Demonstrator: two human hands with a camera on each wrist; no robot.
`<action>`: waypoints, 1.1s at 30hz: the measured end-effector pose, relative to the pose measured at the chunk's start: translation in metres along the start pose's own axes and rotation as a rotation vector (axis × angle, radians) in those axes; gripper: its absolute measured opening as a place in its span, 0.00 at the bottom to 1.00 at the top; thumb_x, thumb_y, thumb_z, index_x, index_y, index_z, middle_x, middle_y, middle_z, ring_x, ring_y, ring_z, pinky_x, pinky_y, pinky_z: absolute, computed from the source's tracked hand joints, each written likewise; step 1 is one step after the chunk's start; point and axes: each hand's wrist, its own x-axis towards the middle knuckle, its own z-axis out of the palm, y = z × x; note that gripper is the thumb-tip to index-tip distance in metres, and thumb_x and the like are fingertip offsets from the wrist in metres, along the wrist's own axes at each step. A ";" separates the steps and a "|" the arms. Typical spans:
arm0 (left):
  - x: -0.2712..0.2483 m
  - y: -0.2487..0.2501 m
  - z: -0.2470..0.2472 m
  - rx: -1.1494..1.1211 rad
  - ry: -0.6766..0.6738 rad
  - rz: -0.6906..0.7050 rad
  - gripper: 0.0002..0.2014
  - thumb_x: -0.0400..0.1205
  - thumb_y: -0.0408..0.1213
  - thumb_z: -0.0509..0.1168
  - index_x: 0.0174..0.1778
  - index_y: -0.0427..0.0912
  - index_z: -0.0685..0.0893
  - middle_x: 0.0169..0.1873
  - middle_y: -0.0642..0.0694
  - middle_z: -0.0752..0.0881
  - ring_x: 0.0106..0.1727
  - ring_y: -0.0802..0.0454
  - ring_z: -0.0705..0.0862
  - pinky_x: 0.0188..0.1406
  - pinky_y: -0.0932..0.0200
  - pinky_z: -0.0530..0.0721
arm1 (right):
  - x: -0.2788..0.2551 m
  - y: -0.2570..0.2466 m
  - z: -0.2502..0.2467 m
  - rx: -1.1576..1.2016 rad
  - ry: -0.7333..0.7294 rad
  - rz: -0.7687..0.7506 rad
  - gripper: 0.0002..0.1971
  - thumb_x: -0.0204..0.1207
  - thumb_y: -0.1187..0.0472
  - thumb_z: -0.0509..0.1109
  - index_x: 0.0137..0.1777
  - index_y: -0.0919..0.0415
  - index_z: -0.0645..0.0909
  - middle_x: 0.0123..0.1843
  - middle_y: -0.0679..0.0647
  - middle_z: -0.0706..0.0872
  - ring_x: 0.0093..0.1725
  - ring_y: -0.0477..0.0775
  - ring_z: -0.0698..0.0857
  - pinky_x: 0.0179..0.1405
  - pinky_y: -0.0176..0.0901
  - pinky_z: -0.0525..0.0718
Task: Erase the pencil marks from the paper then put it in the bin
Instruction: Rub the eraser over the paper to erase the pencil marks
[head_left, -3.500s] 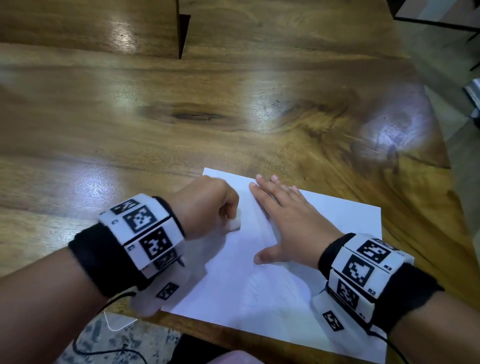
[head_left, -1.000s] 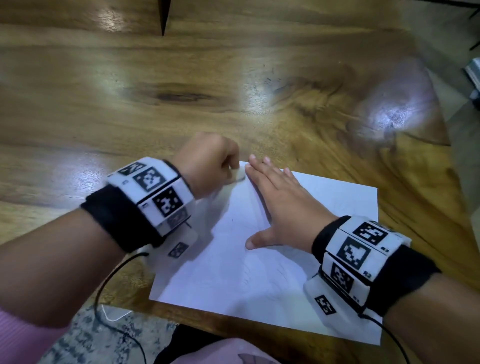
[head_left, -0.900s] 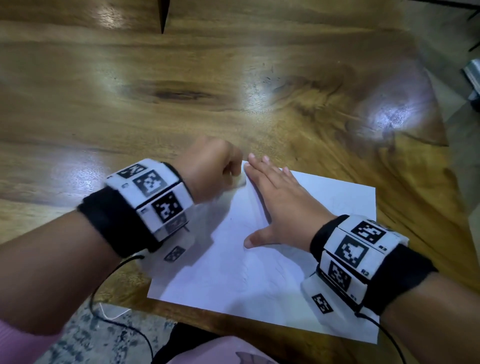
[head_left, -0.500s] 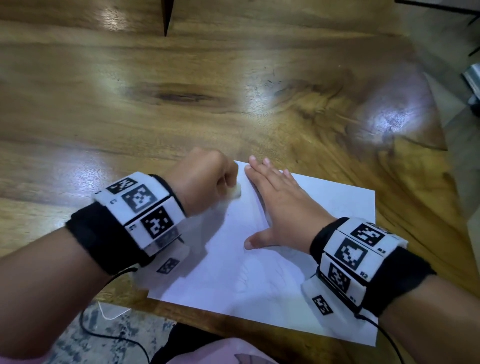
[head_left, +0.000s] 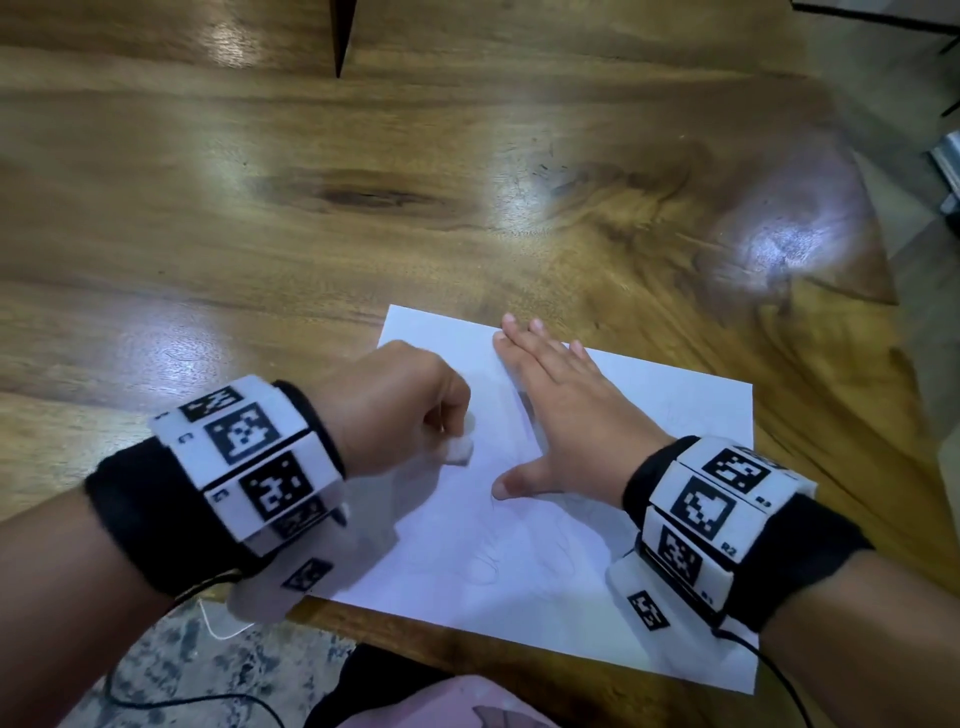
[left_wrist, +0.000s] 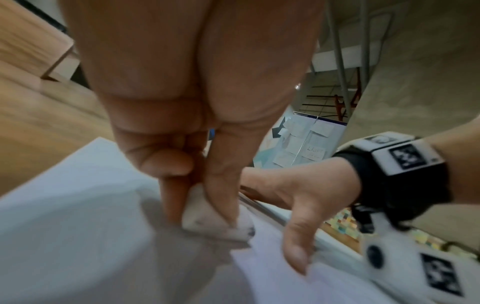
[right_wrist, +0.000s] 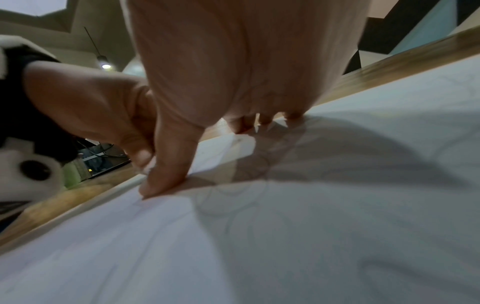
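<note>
Left hand (head_left: 387, 405) pinches a small white eraser (head_left: 460, 451) against thin white paper (head_left: 519, 545) on the glossy wooden worktop (head_left: 363, 234); right hand (head_left: 566, 415) presses flat, fingers straight.

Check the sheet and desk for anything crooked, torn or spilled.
Only the paper stands out: it lies askew to the table edge, its near corner overhanging. No tears or spills visible.

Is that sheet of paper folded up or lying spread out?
Spread out. The paper lies flat on the table, pressed down by the right hand.
</note>
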 end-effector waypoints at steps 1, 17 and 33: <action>0.005 0.002 -0.003 -0.013 0.064 -0.010 0.00 0.70 0.36 0.70 0.34 0.45 0.86 0.26 0.55 0.79 0.34 0.52 0.76 0.26 0.73 0.66 | 0.000 0.000 0.000 -0.001 0.000 0.001 0.64 0.60 0.37 0.78 0.83 0.54 0.34 0.83 0.44 0.29 0.81 0.43 0.30 0.80 0.42 0.31; 0.031 0.009 -0.015 0.038 0.265 -0.042 0.05 0.73 0.37 0.68 0.38 0.39 0.84 0.34 0.48 0.78 0.37 0.50 0.74 0.31 0.62 0.61 | 0.000 -0.002 -0.002 -0.014 -0.008 0.005 0.64 0.61 0.36 0.77 0.83 0.54 0.35 0.83 0.44 0.29 0.81 0.44 0.30 0.80 0.43 0.31; 0.004 0.003 -0.001 0.086 -0.022 0.103 0.04 0.71 0.38 0.68 0.33 0.44 0.82 0.26 0.53 0.78 0.29 0.55 0.74 0.25 0.72 0.65 | 0.000 -0.001 -0.002 0.000 -0.004 0.010 0.64 0.60 0.38 0.79 0.83 0.54 0.36 0.83 0.44 0.30 0.81 0.43 0.31 0.79 0.41 0.31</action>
